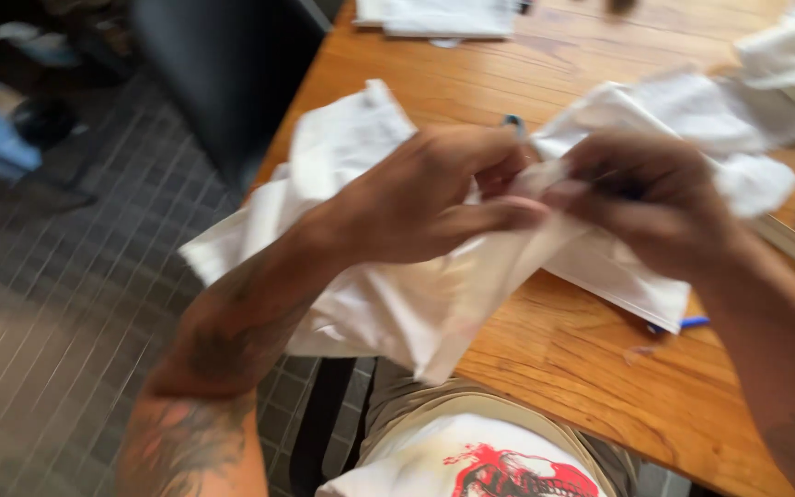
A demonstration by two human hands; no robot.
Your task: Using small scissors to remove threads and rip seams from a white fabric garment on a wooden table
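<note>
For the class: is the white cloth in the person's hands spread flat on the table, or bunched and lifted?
Bunched and lifted. The white cloth is gathered between the left hand and right hand, creased, one corner hanging past the wooden table edge.

A wooden table (591, 359) with a warm orange-brown grain carried everything. White cloth (370, 304) lay bunched across its near edge and spilled over the side. More white cloth (784, 64) was heaped at the far right. A folded white piece (443, 17) rested at the far end. A blue pen (687, 323) poked out from under the cloth.
</note>
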